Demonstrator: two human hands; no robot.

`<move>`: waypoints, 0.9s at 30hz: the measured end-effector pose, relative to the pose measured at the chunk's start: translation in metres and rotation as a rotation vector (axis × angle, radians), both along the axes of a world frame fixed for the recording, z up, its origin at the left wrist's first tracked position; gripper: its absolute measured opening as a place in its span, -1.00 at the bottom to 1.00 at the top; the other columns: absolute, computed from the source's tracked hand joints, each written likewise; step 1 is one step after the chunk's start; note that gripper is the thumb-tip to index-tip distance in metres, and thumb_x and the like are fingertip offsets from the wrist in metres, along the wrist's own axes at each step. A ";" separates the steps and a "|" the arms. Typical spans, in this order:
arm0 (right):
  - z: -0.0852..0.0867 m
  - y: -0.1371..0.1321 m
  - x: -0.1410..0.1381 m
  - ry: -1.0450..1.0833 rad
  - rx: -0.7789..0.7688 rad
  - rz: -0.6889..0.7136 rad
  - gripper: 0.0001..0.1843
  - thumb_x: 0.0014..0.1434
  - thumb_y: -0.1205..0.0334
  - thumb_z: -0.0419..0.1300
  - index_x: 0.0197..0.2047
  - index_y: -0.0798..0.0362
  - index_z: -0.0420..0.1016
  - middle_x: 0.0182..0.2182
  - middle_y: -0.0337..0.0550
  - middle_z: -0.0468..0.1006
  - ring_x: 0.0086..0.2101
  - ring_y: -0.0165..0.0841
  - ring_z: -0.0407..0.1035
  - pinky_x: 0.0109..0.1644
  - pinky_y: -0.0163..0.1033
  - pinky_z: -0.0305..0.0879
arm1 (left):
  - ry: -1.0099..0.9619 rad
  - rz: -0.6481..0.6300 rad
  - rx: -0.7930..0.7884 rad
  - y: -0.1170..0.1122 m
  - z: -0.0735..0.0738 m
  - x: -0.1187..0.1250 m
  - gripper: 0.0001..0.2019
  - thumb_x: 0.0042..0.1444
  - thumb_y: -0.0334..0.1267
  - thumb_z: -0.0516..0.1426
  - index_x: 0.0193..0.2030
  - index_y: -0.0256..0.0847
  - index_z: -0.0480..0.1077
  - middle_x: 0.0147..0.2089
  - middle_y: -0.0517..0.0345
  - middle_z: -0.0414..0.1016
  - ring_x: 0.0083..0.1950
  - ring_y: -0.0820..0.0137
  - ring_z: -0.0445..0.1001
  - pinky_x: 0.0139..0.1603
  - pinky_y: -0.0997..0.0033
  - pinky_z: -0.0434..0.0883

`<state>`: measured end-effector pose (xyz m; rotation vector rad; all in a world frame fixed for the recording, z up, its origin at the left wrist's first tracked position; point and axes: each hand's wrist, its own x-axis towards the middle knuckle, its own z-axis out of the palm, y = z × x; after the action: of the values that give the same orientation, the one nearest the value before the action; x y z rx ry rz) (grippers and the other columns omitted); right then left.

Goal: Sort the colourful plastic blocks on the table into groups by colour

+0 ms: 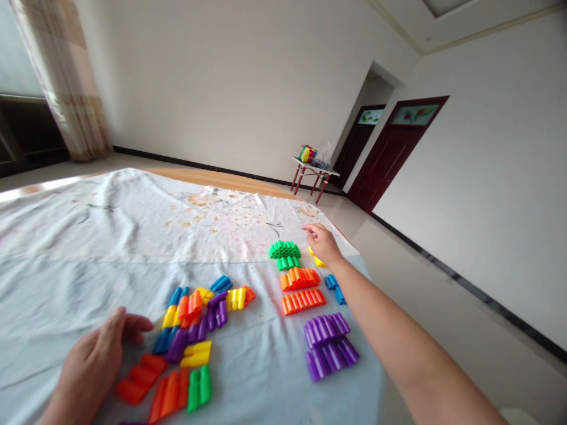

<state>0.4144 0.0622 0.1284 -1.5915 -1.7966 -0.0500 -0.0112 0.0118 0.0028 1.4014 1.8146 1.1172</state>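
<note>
this looks like a room in a home, with a long curtain [73, 77], a dark red door [392, 150] and a flowery tablecloth [142, 215].

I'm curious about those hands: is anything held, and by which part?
Nothing is visibly held by left hand or right hand, though palms are partly hidden.

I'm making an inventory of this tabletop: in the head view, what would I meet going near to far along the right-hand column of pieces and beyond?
Purple pieces → front orange row → back orange row → green pieces → small red-legged table.
</note>
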 end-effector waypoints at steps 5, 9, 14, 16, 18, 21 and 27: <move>0.003 -0.053 -0.092 0.011 -0.017 0.350 -0.71 0.14 0.37 0.04 -0.14 0.00 0.52 -0.17 -0.16 0.52 -0.10 -0.37 0.37 0.07 -0.22 0.25 | -0.110 -0.040 0.011 -0.009 0.021 0.009 -0.40 0.00 0.24 -0.18 -0.56 -0.19 0.44 -0.60 0.10 0.42 -0.45 0.28 0.38 -0.29 0.29 0.30; -0.031 -0.075 -0.139 -0.014 -0.133 0.460 -0.68 0.09 0.42 0.10 -0.11 -0.01 0.51 -0.14 -0.15 0.52 -0.06 -0.33 0.34 0.11 -0.16 0.22 | -0.140 -0.058 0.027 -0.010 0.018 0.009 -0.42 0.06 0.18 -0.17 -0.51 -0.24 0.44 -0.59 0.13 0.41 -0.45 0.34 0.36 -0.30 0.35 0.28; -0.075 -0.072 -0.156 -0.051 -0.252 0.356 -0.51 0.00 0.45 0.16 0.05 0.01 0.42 0.02 -0.09 0.43 0.05 -0.24 0.24 0.15 -0.09 0.17 | -0.150 -0.065 0.036 -0.011 0.020 0.009 -0.42 0.07 0.16 -0.17 -0.51 -0.25 0.44 -0.59 0.12 0.40 -0.46 0.34 0.36 -0.32 0.35 0.26; -0.083 -0.071 -0.157 -0.080 -0.274 0.328 -0.49 0.01 0.44 0.17 0.06 -0.03 0.41 0.04 -0.10 0.41 0.06 -0.22 0.22 0.14 -0.07 0.16 | -0.152 -0.065 0.039 -0.012 0.020 0.009 -0.43 0.07 0.15 -0.17 -0.52 -0.25 0.44 -0.60 0.12 0.40 -0.45 0.33 0.36 -0.31 0.35 0.26; -0.087 -0.073 -0.157 -0.101 -0.277 0.308 -0.50 0.02 0.44 0.17 0.05 -0.07 0.42 0.00 -0.12 0.43 0.04 -0.21 0.23 0.13 -0.06 0.16 | -0.155 -0.066 0.040 -0.012 0.021 0.009 -0.44 0.08 0.14 -0.17 -0.53 -0.24 0.44 -0.60 0.12 0.39 -0.45 0.33 0.36 -0.31 0.34 0.26; -0.089 -0.077 -0.157 -0.108 -0.259 0.283 -0.54 0.02 0.41 0.19 0.02 -0.06 0.44 -0.06 -0.11 0.45 -0.01 -0.21 0.25 0.10 -0.06 0.17 | -0.160 -0.072 0.040 -0.012 0.021 0.009 -0.45 0.08 0.12 -0.16 -0.53 -0.24 0.44 -0.60 0.12 0.39 -0.45 0.32 0.36 -0.31 0.34 0.26; -0.086 -0.088 -0.154 -0.100 -0.286 0.309 -0.50 -0.04 0.29 0.30 0.03 0.00 0.44 -0.12 -0.07 0.45 -0.05 -0.19 0.27 0.08 -0.08 0.20 | -0.161 -0.076 0.045 -0.013 0.023 0.010 -0.46 0.09 0.10 -0.16 -0.53 -0.25 0.44 -0.60 0.13 0.39 -0.46 0.35 0.35 -0.32 0.36 0.24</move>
<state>0.2600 -0.0253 0.0426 -1.5020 -2.1867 0.2876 -0.0011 -0.0009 0.0256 1.3526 1.6200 1.2021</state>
